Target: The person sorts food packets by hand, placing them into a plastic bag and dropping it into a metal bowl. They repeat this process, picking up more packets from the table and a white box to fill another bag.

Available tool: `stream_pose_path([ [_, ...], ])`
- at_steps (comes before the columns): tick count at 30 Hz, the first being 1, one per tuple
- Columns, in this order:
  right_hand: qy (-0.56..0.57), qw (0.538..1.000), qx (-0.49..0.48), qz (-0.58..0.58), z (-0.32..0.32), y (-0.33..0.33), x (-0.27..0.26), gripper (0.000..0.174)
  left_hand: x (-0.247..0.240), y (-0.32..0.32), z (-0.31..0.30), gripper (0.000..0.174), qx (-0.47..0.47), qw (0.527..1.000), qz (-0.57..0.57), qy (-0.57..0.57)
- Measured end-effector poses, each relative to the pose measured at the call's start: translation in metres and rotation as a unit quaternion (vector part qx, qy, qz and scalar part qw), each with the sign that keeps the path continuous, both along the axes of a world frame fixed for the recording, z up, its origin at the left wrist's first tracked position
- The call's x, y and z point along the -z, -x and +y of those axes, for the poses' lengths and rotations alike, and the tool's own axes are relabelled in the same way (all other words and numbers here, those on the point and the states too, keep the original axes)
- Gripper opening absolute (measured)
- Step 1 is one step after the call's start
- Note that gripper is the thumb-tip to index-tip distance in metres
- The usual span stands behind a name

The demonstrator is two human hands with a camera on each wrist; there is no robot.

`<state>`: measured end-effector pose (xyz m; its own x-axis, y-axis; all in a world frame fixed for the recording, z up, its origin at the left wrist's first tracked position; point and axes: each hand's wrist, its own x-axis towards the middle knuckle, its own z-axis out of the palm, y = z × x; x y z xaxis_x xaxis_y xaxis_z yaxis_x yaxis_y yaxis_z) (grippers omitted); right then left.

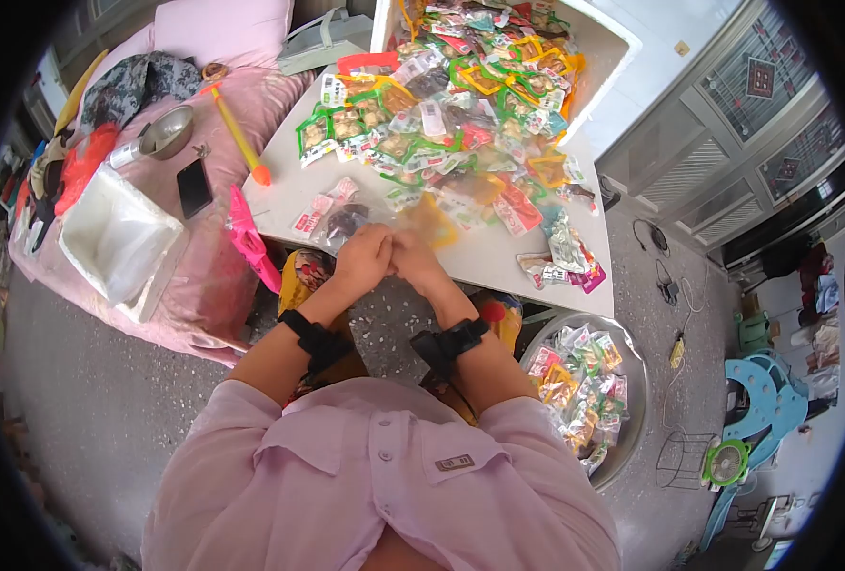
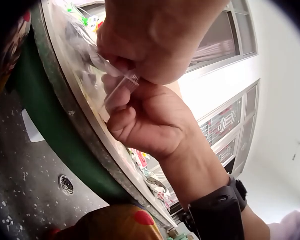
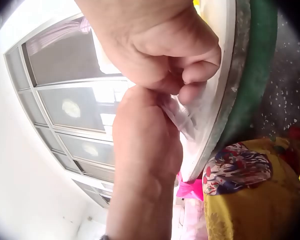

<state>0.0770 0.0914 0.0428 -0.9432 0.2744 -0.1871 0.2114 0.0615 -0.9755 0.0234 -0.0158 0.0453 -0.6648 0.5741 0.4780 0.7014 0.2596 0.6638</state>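
Both hands meet at the near edge of the white table (image 1: 489, 259), knuckles side by side. The left hand (image 1: 365, 257) and the right hand (image 1: 417, 261) have curled fingers that pinch a clear plastic packet (image 2: 121, 90) by its edge. A ridged, see-through strip of it shows between the hands in the left wrist view, and its clear film (image 3: 182, 117) appears below the fingers in the right wrist view. Just beyond the left hand lies a clear pack with dark contents (image 1: 344, 221), beside a pink-and-white packet (image 1: 314, 215).
Snack packets (image 1: 441, 114) spill across the table from a white foam box (image 1: 620, 57). A metal basin (image 1: 643, 381) of packets stands at the right. At left, a pink-covered bed (image 1: 215, 297) bears a lined foam box (image 1: 146, 295), a phone (image 1: 194, 187) and a metal bowl (image 1: 169, 133).
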Motion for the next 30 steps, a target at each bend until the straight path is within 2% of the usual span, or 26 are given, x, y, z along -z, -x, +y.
stream_pose_path([
  [2,0.008,0.999,-0.024,-0.034,0.015,-0.011,-0.015,0.012,-0.002,0.002,-0.002,0.007,0.022,1.0,0.003,0.015],
  [3,0.012,0.998,-0.038,-0.051,0.024,-0.018,-0.025,0.016,-0.001,0.002,-0.001,0.007,0.02,0.997,0.07,0.008],
  [5,0.027,0.999,0.014,-0.026,0.053,-0.032,-0.04,0.018,0.004,0.003,0.001,0.009,0.012,0.979,0.201,-0.004],
  [8,0.015,0.994,0.109,0.003,0.107,-0.053,-0.067,0.023,0.02,0.008,0.001,0.009,0.031,0.981,0.186,0.032],
  [10,-0.001,0.979,0.203,-0.003,0.151,-0.062,-0.075,0.02,0.02,0.009,0.002,0.009,0.027,0.983,0.176,0.045],
  [12,-0.166,0.967,0.185,0.055,0.214,-0.076,-0.063,0.014,0.023,0.012,0.003,0.009,0.022,0.984,0.171,0.05],
  [13,-0.252,0.933,0.256,0.024,0.244,-0.078,-0.054,0.012,0.024,0.013,0.004,0.009,0.019,0.984,0.17,0.053],
  [15,-0.432,0.852,0.294,-0.011,0.294,-0.095,-0.049,0.02,0.025,0.013,0.005,0.01,0.017,0.981,0.186,0.055],
  [16,-0.456,0.843,0.271,-0.087,0.344,-0.102,-0.03,0.023,0.024,0.012,0.005,0.01,0.018,0.98,0.188,0.057],
  [17,-0.48,0.815,0.315,-0.076,0.351,-0.109,-0.03,0.026,0.024,0.012,0.006,0.01,0.019,0.98,0.19,0.059],
  [19,-0.53,0.77,0.33,-0.129,0.382,-0.118,-0.018,0.034,0.023,0.012,0.007,0.009,0.02,0.979,0.191,0.062],
  [22,-0.525,0.784,0.267,-0.197,0.387,-0.113,-0.028,0.046,0.02,0.011,0.008,0.01,0.02,0.978,0.192,0.073],
  [25,-0.611,0.74,0.229,-0.163,0.401,-0.1,-0.015,0.06,0.019,0.012,0.009,0.011,0.023,0.979,0.186,0.084],
  [28,-0.585,0.756,0.18,-0.232,0.401,-0.081,-0.025,0.073,0.021,0.013,0.01,0.012,0.022,0.978,0.185,0.098],
  [30,-0.576,0.767,0.162,-0.234,0.409,-0.073,-0.018,0.072,0.019,0.012,0.012,0.013,0.024,0.978,0.18,0.106],
])
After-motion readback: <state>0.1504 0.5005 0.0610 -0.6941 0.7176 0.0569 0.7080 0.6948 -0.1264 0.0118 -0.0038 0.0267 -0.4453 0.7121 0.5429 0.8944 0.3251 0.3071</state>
